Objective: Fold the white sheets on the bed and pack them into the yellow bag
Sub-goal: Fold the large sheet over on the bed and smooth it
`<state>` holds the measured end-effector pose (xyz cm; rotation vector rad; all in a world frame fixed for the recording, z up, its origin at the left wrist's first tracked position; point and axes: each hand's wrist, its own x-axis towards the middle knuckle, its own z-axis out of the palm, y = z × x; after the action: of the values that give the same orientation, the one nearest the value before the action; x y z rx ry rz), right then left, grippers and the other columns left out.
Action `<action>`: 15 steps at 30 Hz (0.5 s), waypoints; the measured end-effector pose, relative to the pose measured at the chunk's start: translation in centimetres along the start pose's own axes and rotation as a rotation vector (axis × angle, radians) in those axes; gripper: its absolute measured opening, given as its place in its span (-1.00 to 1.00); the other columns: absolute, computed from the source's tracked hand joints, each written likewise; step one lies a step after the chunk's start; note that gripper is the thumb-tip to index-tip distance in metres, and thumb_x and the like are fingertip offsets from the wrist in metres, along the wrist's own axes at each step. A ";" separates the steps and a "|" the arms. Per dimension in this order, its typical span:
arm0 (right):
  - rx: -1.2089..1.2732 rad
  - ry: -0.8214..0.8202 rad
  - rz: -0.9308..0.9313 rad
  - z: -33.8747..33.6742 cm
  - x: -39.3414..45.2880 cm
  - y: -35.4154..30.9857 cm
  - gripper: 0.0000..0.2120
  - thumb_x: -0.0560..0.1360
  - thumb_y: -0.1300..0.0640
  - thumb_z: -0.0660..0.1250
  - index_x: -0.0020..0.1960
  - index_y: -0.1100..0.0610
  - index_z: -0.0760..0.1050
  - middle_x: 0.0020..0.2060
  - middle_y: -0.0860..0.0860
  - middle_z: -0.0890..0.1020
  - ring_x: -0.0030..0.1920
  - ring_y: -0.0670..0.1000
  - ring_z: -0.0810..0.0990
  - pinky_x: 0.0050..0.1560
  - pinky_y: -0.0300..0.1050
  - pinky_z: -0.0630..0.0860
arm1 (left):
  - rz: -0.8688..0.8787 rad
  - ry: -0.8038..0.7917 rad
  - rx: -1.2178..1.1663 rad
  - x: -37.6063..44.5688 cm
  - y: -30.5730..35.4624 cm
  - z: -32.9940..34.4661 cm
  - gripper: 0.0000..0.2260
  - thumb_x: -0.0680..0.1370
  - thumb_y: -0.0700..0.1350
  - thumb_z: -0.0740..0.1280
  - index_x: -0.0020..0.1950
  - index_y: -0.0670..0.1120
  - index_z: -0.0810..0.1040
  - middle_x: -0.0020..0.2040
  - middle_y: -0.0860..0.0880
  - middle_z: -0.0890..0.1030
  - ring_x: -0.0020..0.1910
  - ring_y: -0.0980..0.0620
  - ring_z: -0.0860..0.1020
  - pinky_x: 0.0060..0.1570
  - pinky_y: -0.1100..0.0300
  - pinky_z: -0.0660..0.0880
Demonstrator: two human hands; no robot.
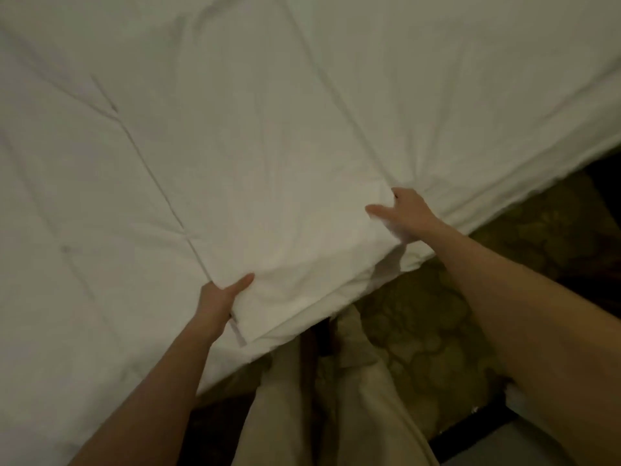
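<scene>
I can read no text, label, brand or number anywhere in my view here.

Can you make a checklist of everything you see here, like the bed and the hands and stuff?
Surface: bed, covered in white cloth, creased.
Job's things: sheet, folded part at the bed's near edge, hanging slightly over; yellow bag, nothing seen.
Clutter: nothing seen.
Hands: left hand grips the sheet's near left edge, thumb on top; right hand holds its right edge, blurred.
Cables: nothing seen.
Surroundings: patterned carpet; the person's light trousers; dim light.
</scene>
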<state>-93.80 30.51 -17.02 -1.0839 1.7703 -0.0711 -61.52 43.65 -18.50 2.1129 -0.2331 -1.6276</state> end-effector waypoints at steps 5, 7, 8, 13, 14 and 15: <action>-0.258 0.068 -0.143 -0.3 0.1 1.1 -0.67 0.56 -0.10 0.26 -0.04 0.20 0.46 -0.15 0.08 0.56 -0.11 0.13 0.52 -0.17 -0.07 0.36 | 0.091 0.143 0.165 -0.9 -0.3 0.8 -0.46 0.41 -0.06 0.53 0.29 -0.28 0.50 0.15 -0.10 0.58 0.05 -0.05 0.54 0.10 0.20 0.42; -0.385 0.106 -0.109 -0.5 0.0 2.1 -0.64 0.60 -0.14 0.15 -0.09 0.16 0.41 -0.23 0.06 0.53 -0.17 0.12 0.50 -0.21 -0.07 0.31 | 0.071 0.163 0.170 -1.2 -0.4 1.1 -0.47 0.40 -0.08 0.54 0.27 -0.29 0.52 0.14 -0.13 0.60 0.03 -0.05 0.54 0.06 0.19 0.43; -0.437 0.121 -0.096 -0.6 0.0 2.7 -0.64 0.61 -0.14 0.12 -0.06 0.15 0.42 -0.21 0.07 0.54 -0.17 0.12 0.50 -0.20 -0.07 0.33 | 0.060 0.150 0.178 -1.3 -0.3 1.0 -0.47 0.38 -0.09 0.55 0.27 -0.28 0.52 0.15 -0.13 0.60 0.03 -0.06 0.55 0.03 0.18 0.46; -0.526 0.303 -0.161 -1.0 -0.6 1.5 -0.82 0.55 0.04 0.26 -0.01 0.14 0.33 -0.10 0.08 0.47 -0.07 0.14 0.49 -0.07 -0.01 0.35 | 0.023 -0.051 0.311 -0.6 2.0 -0.6 -0.55 0.34 -0.24 0.55 0.20 -0.22 0.56 0.08 -0.12 0.64 -0.04 -0.06 0.61 -0.27 0.21 0.55; -0.574 0.317 -0.223 -0.6 -0.4 0.4 -0.86 0.53 0.13 0.26 0.04 0.15 0.36 -0.02 0.11 0.46 0.01 0.16 0.47 -0.01 0.02 0.34 | 0.017 -0.036 0.244 -0.3 2.8 -0.8 -0.63 0.38 -0.25 0.52 0.16 -0.25 0.57 0.05 -0.13 0.65 -0.09 -0.04 0.63 -0.29 0.22 0.56; -0.601 0.307 -0.282 0.0 -0.1 -0.9 -0.82 0.51 0.20 0.25 0.10 0.17 0.38 0.06 0.12 0.44 0.09 0.16 0.45 0.04 0.04 0.34 | 0.016 0.005 0.143 0.1 3.8 -0.9 -0.73 0.43 -0.24 0.47 0.09 -0.25 0.58 -0.02 -0.11 0.67 -0.20 0.01 0.64 -0.36 0.26 0.56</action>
<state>-93.23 30.05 -16.48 -1.8344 1.9522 0.1408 -60.08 40.47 -16.72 2.2136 -0.3741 -1.6404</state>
